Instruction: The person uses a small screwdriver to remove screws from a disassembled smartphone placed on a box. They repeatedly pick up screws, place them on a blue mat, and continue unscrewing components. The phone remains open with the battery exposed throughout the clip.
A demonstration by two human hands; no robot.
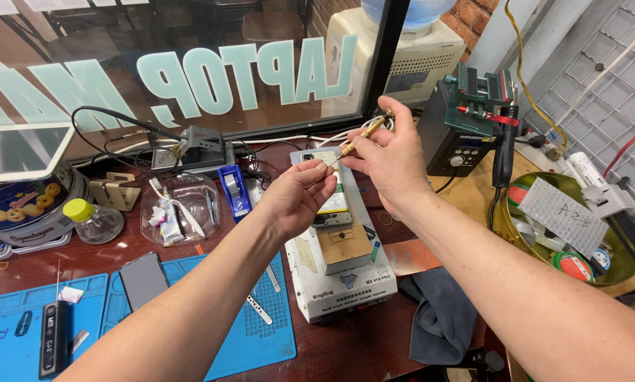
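Dark red desk, centre frame: right hand pinches a slim brass-coloured craft knife by its rigid handle; left hand fingers close on its tiny blade tip. Judged light, stiff, sharp; grip the handle, never the fragile blade.

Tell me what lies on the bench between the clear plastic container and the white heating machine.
In the head view, a blue tape dispenser stands between the clear plastic container and the white heating machine.

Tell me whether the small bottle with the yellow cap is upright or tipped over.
Upright. The small bottle stands on its base on the table, its yellow cap on top, beside the round cookie tin.
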